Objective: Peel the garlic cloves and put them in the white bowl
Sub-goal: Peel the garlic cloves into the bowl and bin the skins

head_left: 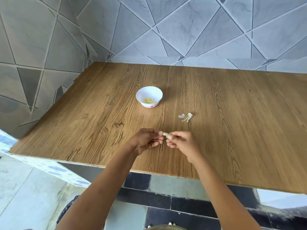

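Note:
A small pale garlic clove [165, 134] is held between both hands just above the wooden table [232, 113], near its front edge. My right hand [181, 142] pinches the clove between thumb and fingertips. My left hand [146, 141] has curled fingers, and its thumb tip touches the clove's left end. The white bowl [149, 92] with a scalloped rim stands farther back, left of centre, with several yellowish peeled cloves [150, 100] inside. Garlic skin scraps [186, 117] lie on the table to the right of the bowl.
Grey patterned tile walls stand behind and to the left of the table. The table's front edge runs just below my wrists, with a tiled floor beneath.

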Demonstrator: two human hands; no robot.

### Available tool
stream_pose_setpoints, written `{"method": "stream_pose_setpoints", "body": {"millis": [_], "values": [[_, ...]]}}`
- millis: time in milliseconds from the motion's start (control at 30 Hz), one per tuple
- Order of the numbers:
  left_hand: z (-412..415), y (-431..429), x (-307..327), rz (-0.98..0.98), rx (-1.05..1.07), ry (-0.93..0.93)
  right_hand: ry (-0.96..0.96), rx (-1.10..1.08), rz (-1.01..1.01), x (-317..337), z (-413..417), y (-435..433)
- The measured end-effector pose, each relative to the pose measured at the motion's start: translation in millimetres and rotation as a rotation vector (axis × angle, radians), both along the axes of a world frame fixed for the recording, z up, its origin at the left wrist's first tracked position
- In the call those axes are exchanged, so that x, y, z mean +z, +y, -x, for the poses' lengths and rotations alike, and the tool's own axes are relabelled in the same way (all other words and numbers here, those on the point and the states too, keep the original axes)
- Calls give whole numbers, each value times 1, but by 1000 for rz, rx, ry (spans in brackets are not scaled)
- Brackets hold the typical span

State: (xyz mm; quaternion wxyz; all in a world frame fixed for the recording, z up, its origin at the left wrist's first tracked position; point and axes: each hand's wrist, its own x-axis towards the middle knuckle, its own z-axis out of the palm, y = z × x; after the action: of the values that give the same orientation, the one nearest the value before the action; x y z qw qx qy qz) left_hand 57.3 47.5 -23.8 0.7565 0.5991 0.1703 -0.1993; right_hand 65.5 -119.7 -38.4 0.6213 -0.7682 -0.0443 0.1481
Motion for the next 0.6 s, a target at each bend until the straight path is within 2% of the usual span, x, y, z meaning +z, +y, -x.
{"method": "stream_pose_setpoints", "body": {"millis": [33, 100, 167, 200, 267, 333, 400, 433, 467, 500, 533, 600], "values": [[1, 2, 0, 45, -8, 15, 137, 16, -84, 5, -2, -2], [1, 3, 1, 74, -42, 9, 284, 37, -193, 10, -6, -6], [0, 3, 2, 4, -94, -46, 316, 45, -223, 9, -7, -8], [0, 2, 2, -97, -120, -97, 280, 38, -184, 7, -6, -8], [0, -1, 2, -365, -139, -220, 18, 1, 34, -1, -1, -6], [0, -7, -1, -535, -91, -310, -427, -82, 322, -10, 2, -2], [-1, -10, -1, -548, -23, -324, -788, -121, 506, -18, 3, 1], [-2, -11, 0, -517, 6, -313, -874, -139, 543, -21, 2, 1], [-1, -11, 1, -475, 29, -293, -876, -143, 510, -23, 3, 2], [-1, -11, 2, -416, 43, -272, -767, -150, 395, -19, 4, 2], [-1, -10, 2, -339, 50, -251, -548, -159, 217, -14, 4, 2], [0, -10, 4, -166, 57, -212, 10, -96, -125, -2, 3, 2]]}}
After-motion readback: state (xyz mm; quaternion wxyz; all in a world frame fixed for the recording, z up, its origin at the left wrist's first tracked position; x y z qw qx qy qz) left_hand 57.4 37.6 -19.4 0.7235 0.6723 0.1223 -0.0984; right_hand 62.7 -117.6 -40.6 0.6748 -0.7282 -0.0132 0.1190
